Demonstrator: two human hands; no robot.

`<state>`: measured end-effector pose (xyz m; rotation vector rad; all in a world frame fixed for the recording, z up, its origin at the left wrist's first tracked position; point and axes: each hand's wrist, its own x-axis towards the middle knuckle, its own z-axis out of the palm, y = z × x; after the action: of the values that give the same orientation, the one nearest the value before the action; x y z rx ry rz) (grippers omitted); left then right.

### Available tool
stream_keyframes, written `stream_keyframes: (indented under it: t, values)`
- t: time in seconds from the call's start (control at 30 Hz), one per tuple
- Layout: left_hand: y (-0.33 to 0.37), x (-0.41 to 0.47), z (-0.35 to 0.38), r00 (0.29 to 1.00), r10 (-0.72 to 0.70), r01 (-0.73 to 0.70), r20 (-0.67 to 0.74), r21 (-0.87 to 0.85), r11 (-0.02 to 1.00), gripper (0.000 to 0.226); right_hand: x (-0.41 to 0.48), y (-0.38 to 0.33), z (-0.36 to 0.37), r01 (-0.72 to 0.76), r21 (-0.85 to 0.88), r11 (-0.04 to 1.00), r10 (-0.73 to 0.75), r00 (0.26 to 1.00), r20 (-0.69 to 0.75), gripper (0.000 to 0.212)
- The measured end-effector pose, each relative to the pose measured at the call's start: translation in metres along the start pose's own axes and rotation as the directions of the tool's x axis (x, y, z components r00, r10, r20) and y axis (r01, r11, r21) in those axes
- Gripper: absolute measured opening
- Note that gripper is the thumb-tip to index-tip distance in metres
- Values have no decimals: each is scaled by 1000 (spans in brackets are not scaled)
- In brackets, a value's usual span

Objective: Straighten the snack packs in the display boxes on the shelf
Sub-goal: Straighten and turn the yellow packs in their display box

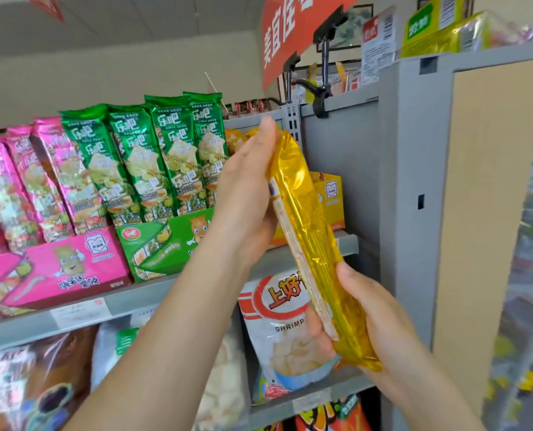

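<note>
Grey store shelving (134,301) fills the view, with a grey end post to the right.

1. Nearest items. One yellow foil snack pack (308,231) is held in the air in front of the shelving, tilted, with its top toward the upper shelf and its bottom toward the viewer. Its print is too blurred to read. The right hand (374,321) grips the lower end, thumb on the front face and fingers curled round the other side. The left hand (243,194) lies against the upper part with fingers stretched straight along the foil. Its thumb is hidden.

2. Lower shelf. One white bag (284,321) stands behind the pack. It reads "SHRIMP" under red characters "上好".

3. Upper shelf. Three display boxes stand side by side:
- pink box (57,272), holding pink packs (60,169). Three show plainly, and others are cut off at the left edge.
- green box (162,244), holding four upright green packs (128,157), each printed "乐吧".
- yellow box (330,197), nearest the end post and partly behind the held pack. Orange-yellow packs (235,141) show in it behind the left hand. They cannot be counted.

One price tag (78,312) sits on the shelf edge. Its writing is unreadable.

4. Overhead. One red sign (287,35) hangs on black clips. Its white characters are partly cut off.
</note>
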<state>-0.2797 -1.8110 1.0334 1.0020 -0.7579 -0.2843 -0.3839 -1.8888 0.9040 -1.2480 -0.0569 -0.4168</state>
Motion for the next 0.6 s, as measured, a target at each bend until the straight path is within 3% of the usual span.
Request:
stream_keyframes:
  t: [0.07, 0.2, 0.3, 0.37, 0.47, 0.6]
  values:
    - [-3, -2, -3, 999, -1, 0, 36, 48, 999, 48, -3, -3, 3, 95, -78, 992, -101, 993, -67, 46]
    - [-4, -7, -11, 995, 94, -96, 31, 92, 991, 40, -6, -2, 10, 238, -218, 947, -277, 946, -169, 34]
    - [-6, -8, -12, 988, 150, -152, 38, 75, 985, 34, -9, 2, 10, 280, -383, 880, -374, 907, -196, 40]
    - [-7, -8, -10, 983, 181, -181, 23, 31, 983, 29, -11, 2, 10, 292, -366, 884, -353, 929, -113, 38]
    - [-7, -8, -8, 983, 185, -185, 9, -35, 982, 27, -14, 1, 12, 259, -202, 945, -260, 965, 22, 32]
    - [-12, -12, -7, 988, 152, -151, 8, -65, 986, 26, -16, 6, 19, 334, -275, 902, -360, 931, -51, 29]
